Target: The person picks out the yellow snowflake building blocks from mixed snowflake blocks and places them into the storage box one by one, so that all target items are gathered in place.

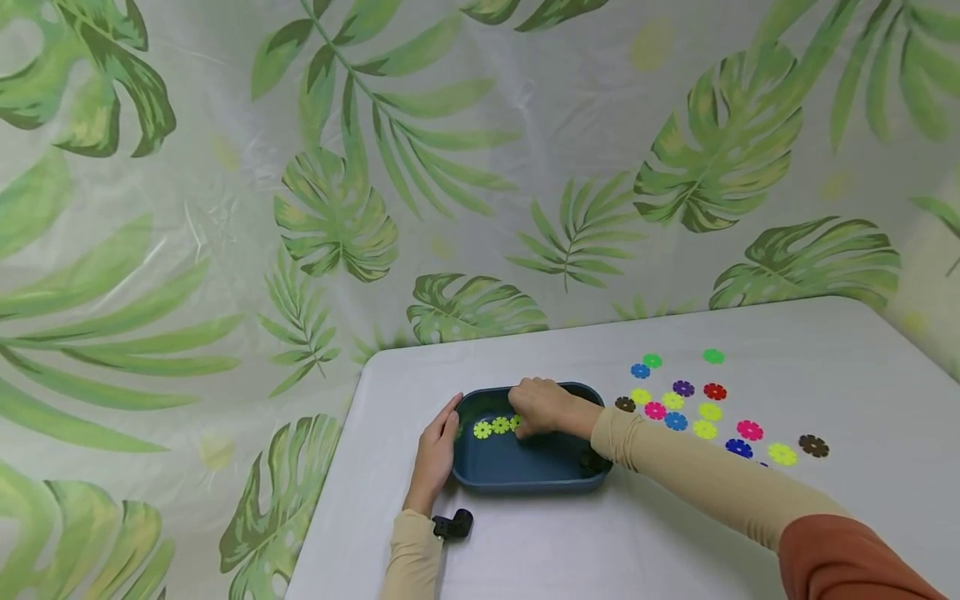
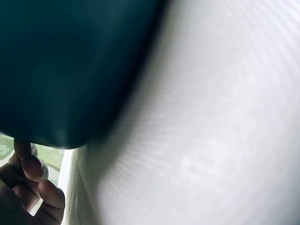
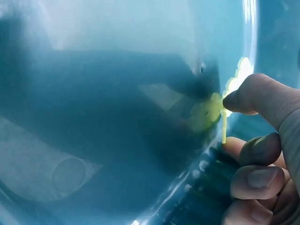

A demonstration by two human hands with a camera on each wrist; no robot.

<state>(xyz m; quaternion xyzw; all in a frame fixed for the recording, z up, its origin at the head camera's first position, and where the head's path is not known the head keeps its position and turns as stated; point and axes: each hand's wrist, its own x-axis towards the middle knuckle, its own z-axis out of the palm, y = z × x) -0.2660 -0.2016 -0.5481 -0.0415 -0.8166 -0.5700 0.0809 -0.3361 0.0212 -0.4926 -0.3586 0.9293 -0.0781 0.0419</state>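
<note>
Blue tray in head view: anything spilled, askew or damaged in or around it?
Nothing stands out; no visible damage. The tray sits upright, yellow discs in a row inside. Loose coloured discs lie scattered on the table to its right; can't tell whether they spilled.

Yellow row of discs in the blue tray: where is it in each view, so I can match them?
Head: yellow row is lower middle, inside the tray, reaching the right hand.
Left wrist: not in it.
Right wrist: right of centre, at the right hand's thumb and finger.
Shared landmark: the tray, upper left in the left-wrist view.
</note>
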